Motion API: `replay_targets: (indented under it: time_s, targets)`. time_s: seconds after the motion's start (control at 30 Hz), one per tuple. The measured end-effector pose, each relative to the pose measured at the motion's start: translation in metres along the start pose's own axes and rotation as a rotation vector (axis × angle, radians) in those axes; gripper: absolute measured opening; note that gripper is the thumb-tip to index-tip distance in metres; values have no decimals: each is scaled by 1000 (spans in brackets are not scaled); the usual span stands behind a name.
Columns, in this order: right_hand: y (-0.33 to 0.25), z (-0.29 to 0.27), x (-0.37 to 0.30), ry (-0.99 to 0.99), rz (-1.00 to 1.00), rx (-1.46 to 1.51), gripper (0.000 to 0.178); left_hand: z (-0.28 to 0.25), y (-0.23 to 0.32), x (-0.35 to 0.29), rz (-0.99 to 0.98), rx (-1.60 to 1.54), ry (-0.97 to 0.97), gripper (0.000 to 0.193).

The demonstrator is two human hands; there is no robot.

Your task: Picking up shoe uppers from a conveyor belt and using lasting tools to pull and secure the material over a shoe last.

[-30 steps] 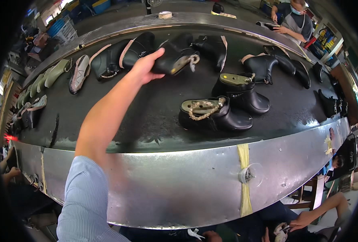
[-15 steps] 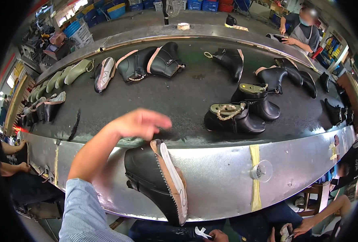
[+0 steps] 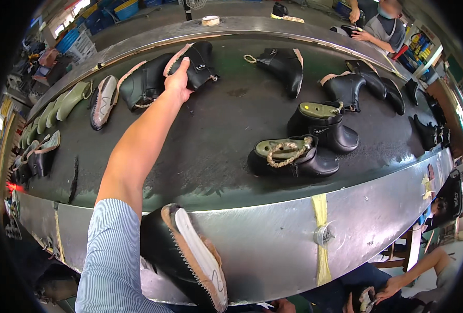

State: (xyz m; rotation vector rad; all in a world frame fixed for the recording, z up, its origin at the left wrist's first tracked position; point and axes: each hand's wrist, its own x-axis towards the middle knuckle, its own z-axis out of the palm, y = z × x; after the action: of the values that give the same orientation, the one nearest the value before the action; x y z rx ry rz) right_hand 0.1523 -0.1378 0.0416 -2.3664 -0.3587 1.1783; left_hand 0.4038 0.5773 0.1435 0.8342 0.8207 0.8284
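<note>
My left hand (image 3: 178,83) reaches far across the black belt and grips a black ankle boot (image 3: 200,68), thumb along its pale stitched bottom edge; its other fingers are mostly hidden. Beside it lies a similar black boot (image 3: 147,81). Nearer, another black boot (image 3: 166,261) rests on its side over the metal ledge, its white-and-tan underside facing right. At the lower edge only the curled knuckles of my right hand (image 3: 283,307) show, beside a sliver of something pale; what it holds is cut off.
Two upright black boots (image 3: 320,159) with rope loops stand right of centre on the belt (image 3: 210,141). More boots line the right side; olive ones (image 3: 75,99) stand at left. On the metal ledge (image 3: 273,229) sits a clear cup (image 3: 325,235). Co-workers (image 3: 385,31) sit nearby.
My left hand has moved from above the near boot, away across the belt, and taken hold of a far boot. My view has shifted, and the right hand's pale tool has mostly left the frame.
</note>
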Motion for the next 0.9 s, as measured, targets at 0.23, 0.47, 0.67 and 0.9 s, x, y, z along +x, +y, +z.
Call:
replay_targets:
  time_s: [0.23, 0.47, 0.67, 0.9]
  targets:
    - [4, 11, -8, 39, -80, 147, 34, -18, 41, -62, -44, 36, -46, 46]
    - [17, -3, -42, -261, 34, 677, 22, -134, 128, -235, 101, -174, -336, 55]
    - [-16, 23, -110, -292, -194, 822, 30, -209, 145, -401, 128, -245, -403, 57]
    - [-94, 60, -195, 85, -703, 443, 31, -249, 88, -566, -228, -452, -487, 65]
